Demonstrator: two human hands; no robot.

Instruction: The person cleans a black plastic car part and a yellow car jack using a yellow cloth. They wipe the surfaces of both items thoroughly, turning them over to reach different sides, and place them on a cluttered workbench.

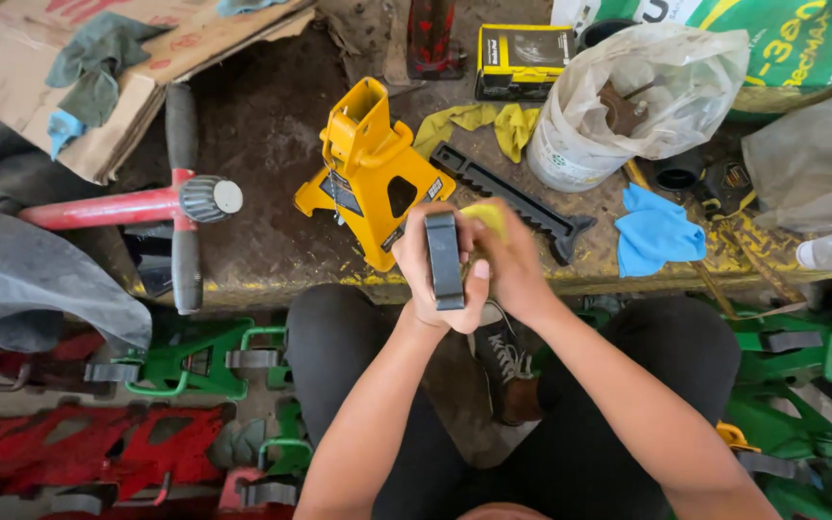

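- We grip a dark grey bar point(444, 260) upright in our left hand point(432, 274), fingers wrapped shut around it, over our knees and just short of the near edge of the platform point(262, 144). If the bar is greasy, it could slide down through that one-handed hold and drop on our shoe point(505, 371).
- Our right hand point(512, 265) presses a yellow cloth point(484, 218) against the bar, fingers closed on the cloth. We judge that a hard rub could snag a fingertip on an edge of the bar, or push it out of the left hand.
- The yellow stand point(371, 173) sits at the near edge, just beyond our hands. A stray elbow could tip it off onto our legs.
- The black toothed post point(512, 197) lies beside it, near the edge, and could roll off if bumped.
- Farther back, the plastic bag point(647, 91) over the white bucket could catch a reaching hand; what it holds we cannot fully tell.
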